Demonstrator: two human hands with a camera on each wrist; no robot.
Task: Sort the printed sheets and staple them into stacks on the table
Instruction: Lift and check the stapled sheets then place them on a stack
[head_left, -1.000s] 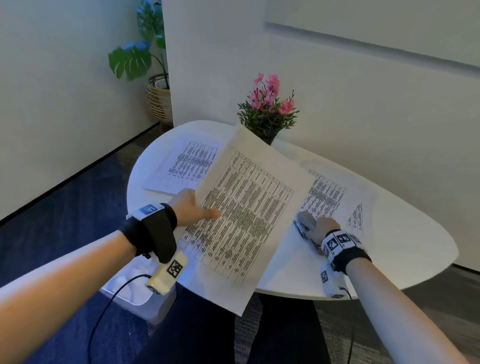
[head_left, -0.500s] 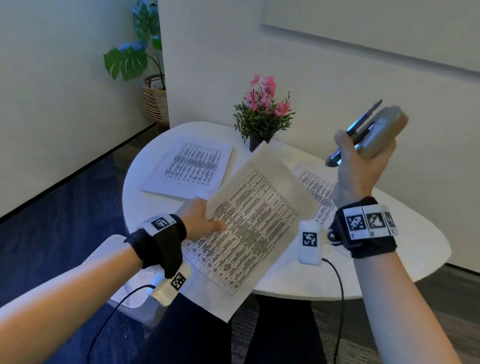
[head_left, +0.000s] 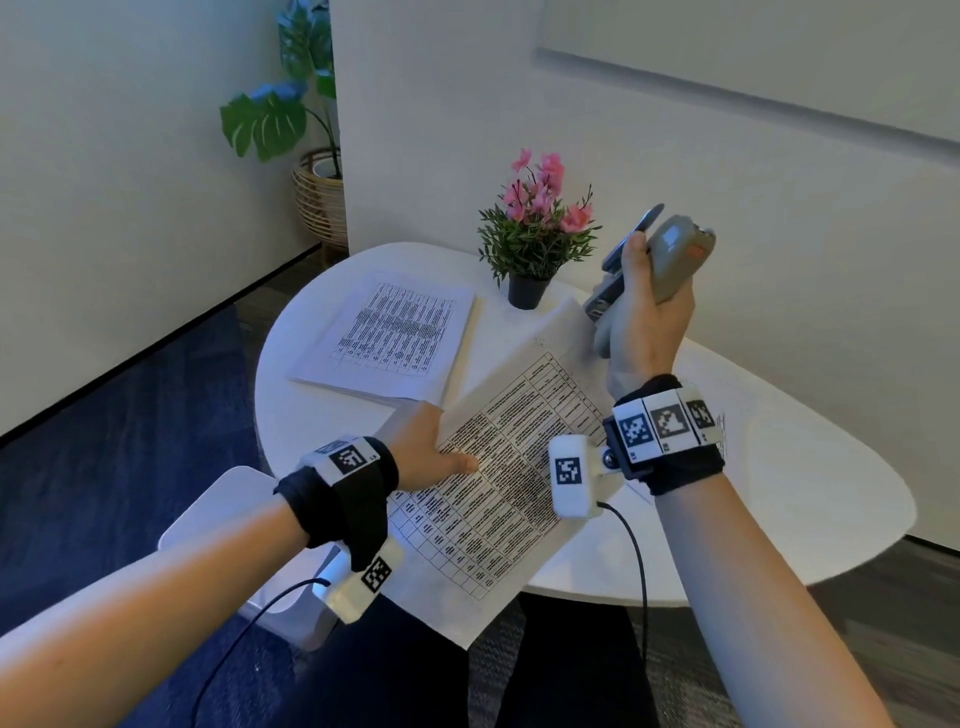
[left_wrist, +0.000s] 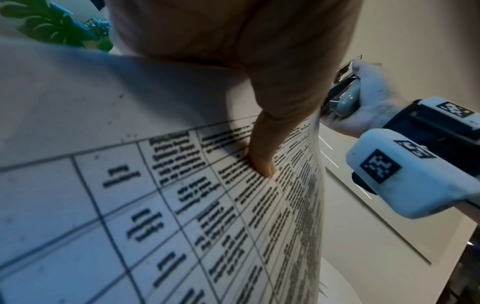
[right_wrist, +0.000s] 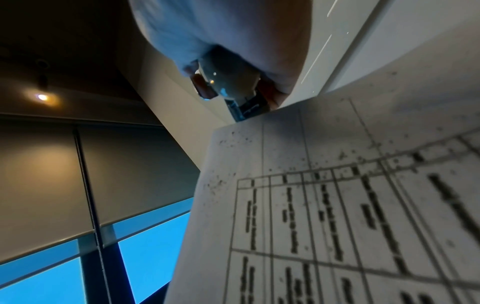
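My left hand (head_left: 431, 452) pinches a set of printed sheets (head_left: 498, 483) by its left edge, thumb on top of the table print (left_wrist: 262, 164). The set slants up over the near part of the white table (head_left: 805, 519). My right hand (head_left: 649, 322) grips a grey stapler (head_left: 670, 260) upright, its metal end pointing down at the set's far top corner (right_wrist: 249, 115). A second stack of printed sheets (head_left: 389, 338) lies flat at the table's left. More printed sheets lie on the table behind my right wrist, mostly hidden.
A small pot of pink flowers (head_left: 535, 244) stands at the table's back edge by the wall. On the floor to the left sits a white box (head_left: 234, 525). A big leafy plant in a wicker basket (head_left: 317, 197) stands in the far corner.
My right hand picked the stapler up off the table and raised it, then brought it down and left toward the held set's top corner. The left hand kept its hold, lowering the sheets a little.
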